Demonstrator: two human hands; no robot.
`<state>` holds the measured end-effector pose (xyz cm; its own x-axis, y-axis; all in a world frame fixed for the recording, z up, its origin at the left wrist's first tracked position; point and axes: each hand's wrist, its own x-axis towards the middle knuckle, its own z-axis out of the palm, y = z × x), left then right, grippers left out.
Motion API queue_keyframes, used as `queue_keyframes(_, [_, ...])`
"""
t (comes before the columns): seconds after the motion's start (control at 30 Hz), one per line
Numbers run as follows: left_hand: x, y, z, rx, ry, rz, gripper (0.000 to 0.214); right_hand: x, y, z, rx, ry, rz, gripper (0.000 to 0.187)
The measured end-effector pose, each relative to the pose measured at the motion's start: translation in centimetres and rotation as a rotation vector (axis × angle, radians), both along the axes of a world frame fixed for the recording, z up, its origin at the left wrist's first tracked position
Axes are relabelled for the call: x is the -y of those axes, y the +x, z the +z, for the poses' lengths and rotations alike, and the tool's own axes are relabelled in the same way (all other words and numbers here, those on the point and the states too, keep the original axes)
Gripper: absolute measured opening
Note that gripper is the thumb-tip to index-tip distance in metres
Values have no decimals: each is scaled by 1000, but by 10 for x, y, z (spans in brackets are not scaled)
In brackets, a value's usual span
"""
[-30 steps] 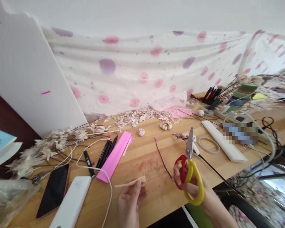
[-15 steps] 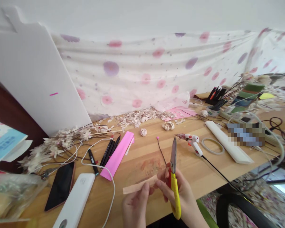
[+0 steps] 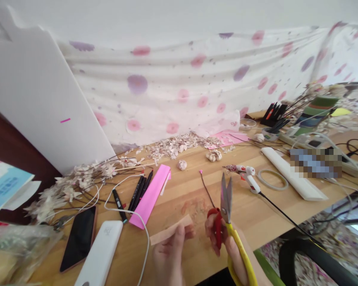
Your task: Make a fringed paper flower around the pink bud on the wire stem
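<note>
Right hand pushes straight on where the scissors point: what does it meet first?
Likely the glue gun, lying just beyond the tips of the scissors in the right hand. Depth is unclear: the blades may pass above it.

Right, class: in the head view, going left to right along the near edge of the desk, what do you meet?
Plastic bag → black phone → white power bank → left hand holding a paper strip → red-and-yellow scissors in the right hand.
</note>
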<state>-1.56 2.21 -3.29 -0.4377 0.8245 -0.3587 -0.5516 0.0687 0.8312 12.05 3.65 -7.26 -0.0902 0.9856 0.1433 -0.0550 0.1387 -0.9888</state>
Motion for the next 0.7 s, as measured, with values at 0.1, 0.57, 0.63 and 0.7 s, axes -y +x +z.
queue_keyframes(0.1, [-10, 3, 15, 20, 80, 64, 41, 6, 10, -3, 153, 48, 5, 74])
queue_keyframes(0.57, [-8, 20, 29, 101, 231, -94, 34, 37, 12, 22, 561, 113, 112, 82])
queue_keyframes(0.63, [-7, 20, 30, 94, 227, -87, 34, 36, 12, 26, 543, 113, 134, 82])
queue_keyframes(0.7, [-6, 20, 30, 94, 222, -76, 34, 37, 12, 29, 524, 114, 152, 83])
